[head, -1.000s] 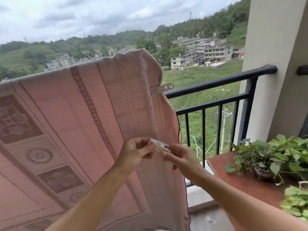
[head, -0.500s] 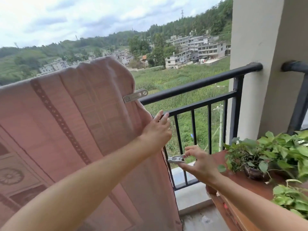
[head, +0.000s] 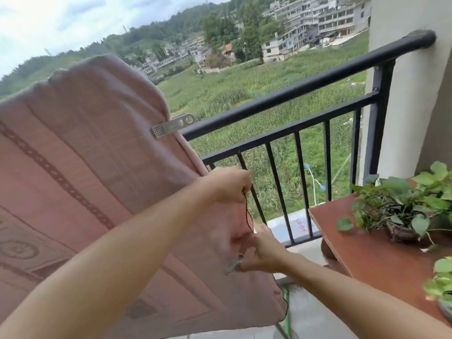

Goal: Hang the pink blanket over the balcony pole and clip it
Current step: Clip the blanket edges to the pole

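Note:
The pink blanket [head: 80, 152] with a brown pattern hangs over the black balcony pole [head: 293, 91], filling the left half of the view. One grey clip [head: 171, 125] pins its right edge at the pole. My left hand [head: 228, 183] grips the blanket's right edge below that, by the railing bars. Lower down, my right hand [head: 261, 253] holds a second grey clip [head: 233, 263] against the same edge; motion blur hides the clip's jaws.
Black railing bars [head: 302, 189] run right of the blanket to a beige pillar [head: 411, 94]. A reddish wooden table [head: 367, 255] at right carries a potted green plant [head: 401, 204] and another plant [head: 440, 282] at the frame edge. A green hose [head: 286, 311] lies on the floor.
My left hand dropped from beside the railing to grip the blanket's edge. My right hand moved left with the clip to that edge, lower down. The view tilted.

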Motion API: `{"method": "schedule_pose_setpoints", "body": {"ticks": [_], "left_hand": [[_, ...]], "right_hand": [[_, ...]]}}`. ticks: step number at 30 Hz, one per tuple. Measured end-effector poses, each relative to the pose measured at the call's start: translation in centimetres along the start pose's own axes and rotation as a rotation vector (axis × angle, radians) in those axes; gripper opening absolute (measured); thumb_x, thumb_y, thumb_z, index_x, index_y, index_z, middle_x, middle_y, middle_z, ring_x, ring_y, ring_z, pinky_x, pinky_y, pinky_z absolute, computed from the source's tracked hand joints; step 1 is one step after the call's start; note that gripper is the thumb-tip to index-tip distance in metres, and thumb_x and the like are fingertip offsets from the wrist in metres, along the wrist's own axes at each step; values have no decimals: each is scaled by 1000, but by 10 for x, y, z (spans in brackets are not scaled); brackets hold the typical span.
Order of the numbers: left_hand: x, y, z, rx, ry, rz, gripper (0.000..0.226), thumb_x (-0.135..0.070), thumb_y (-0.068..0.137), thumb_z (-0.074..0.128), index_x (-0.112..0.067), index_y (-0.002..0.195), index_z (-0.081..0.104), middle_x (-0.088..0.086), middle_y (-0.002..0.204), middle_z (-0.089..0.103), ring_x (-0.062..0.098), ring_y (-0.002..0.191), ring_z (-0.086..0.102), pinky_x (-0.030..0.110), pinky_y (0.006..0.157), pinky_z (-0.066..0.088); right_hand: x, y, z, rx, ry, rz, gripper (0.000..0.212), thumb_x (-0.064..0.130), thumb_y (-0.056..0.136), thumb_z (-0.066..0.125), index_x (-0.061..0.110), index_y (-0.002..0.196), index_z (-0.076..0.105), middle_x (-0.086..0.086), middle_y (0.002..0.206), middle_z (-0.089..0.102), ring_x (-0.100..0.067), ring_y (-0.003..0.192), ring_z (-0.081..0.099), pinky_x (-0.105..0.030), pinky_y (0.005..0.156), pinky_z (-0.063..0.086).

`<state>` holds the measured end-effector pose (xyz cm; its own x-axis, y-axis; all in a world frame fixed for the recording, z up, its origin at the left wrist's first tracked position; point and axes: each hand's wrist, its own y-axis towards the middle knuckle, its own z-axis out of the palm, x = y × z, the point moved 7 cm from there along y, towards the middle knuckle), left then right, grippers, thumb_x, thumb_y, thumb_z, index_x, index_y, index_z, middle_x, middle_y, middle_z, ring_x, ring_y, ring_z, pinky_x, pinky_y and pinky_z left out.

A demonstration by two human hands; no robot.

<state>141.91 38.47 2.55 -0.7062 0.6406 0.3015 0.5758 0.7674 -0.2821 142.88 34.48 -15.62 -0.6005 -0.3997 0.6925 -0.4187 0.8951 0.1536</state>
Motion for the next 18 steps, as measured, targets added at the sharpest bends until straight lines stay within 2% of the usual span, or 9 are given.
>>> {"method": "schedule_pose_setpoints", "body": {"ticks": [2,4,7,9,10,13,15,17,18], "left_hand": [[2,-4,3,-34,22,-19,15,-18,81,61,-21,72,50,-3,74,53,23,79,54,33,66,46],[6,-10,8,-80,34,-42,18,-12,82,58,-24,73,47,-6,71,49,23,81,54,32,67,41],[-10,-36,4,-446,229,117,21,5,78,56,-16,78,58,-1,77,59,24,81,54,38,75,42],[-30,-68,14,-694,293,269,22,9,81,53,-9,70,59,8,77,60,27,76,56,41,68,45],[-37,-80,26,-730,299,356,26,10,83,50,-9,65,56,10,75,59,28,73,56,40,65,44],[-39,-81,72,-583,341,512,23,9,79,48,-9,69,56,11,84,59,30,78,55,43,71,44],[-32,-59,94,-359,427,451,30,-3,79,46,-13,100,64,14,119,59,34,106,53,49,90,39],[-25,-38,118,-44,499,362,49,-18,87,45,-19,137,44,16,149,33,35,136,30,54,108,23],[-25,-30,129,78,541,322,55,-24,90,48,-20,143,34,15,152,28,34,140,21,54,112,15]], "right_hand": [[-2,13,10,15,163,38,37,54,54,76,26,79,75,22,93,67,-7,97,58,-37,92,46],[-1,17,21,47,291,68,34,46,55,77,21,78,75,11,85,71,-5,79,63,-31,76,52],[-16,7,27,22,345,116,31,41,59,78,19,81,76,7,86,73,-6,81,66,-32,77,53],[-27,-7,23,-3,301,97,30,41,59,78,19,80,75,7,93,74,-5,87,66,-31,80,52],[-28,-14,18,-12,263,69,27,41,61,77,20,78,73,6,96,74,-6,89,66,-29,80,51],[-22,-32,9,-19,154,-27,26,43,63,70,21,75,72,1,97,73,-14,89,66,-30,76,51],[-24,-40,11,-8,116,-39,28,44,63,68,18,74,71,-1,100,72,-15,93,64,-28,81,50],[-28,-45,15,-5,102,-37,28,39,64,72,13,73,71,-1,105,71,-11,99,61,-24,86,47],[-30,-47,18,-16,105,-39,26,36,65,74,12,74,72,0,106,71,-9,100,60,-21,87,47]]}}
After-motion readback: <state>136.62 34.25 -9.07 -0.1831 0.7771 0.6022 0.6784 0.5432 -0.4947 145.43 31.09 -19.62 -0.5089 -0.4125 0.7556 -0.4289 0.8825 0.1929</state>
